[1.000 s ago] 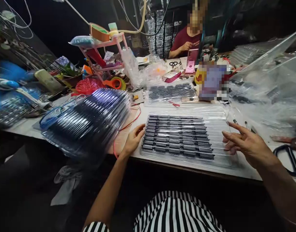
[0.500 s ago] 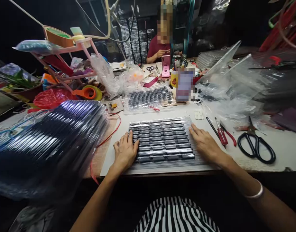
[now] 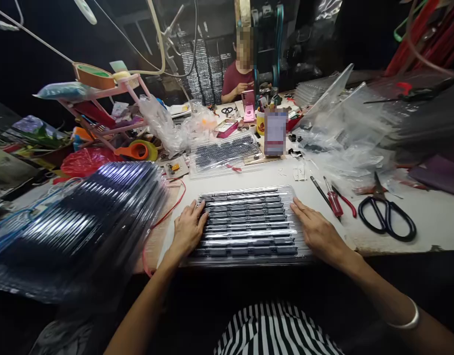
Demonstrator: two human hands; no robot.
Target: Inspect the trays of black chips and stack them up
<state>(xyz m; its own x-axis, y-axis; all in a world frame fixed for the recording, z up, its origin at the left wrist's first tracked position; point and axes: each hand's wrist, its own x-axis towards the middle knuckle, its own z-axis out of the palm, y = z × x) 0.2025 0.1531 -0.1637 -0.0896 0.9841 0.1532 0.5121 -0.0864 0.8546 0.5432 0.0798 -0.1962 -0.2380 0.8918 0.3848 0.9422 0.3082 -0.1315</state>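
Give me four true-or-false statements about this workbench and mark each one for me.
1. The left hand is at the left edge of a clear tray of dark strips. True.
2. The right hand grips the scissors. False: it is at the tray's right edge; the scissors lie on the table, farther right.
3. A red-handled screwdriver lies between a black pen-like tool and red-handled pliers. True.
4. The brown roll sits directly on the table. False: it is on top of the pink rack.
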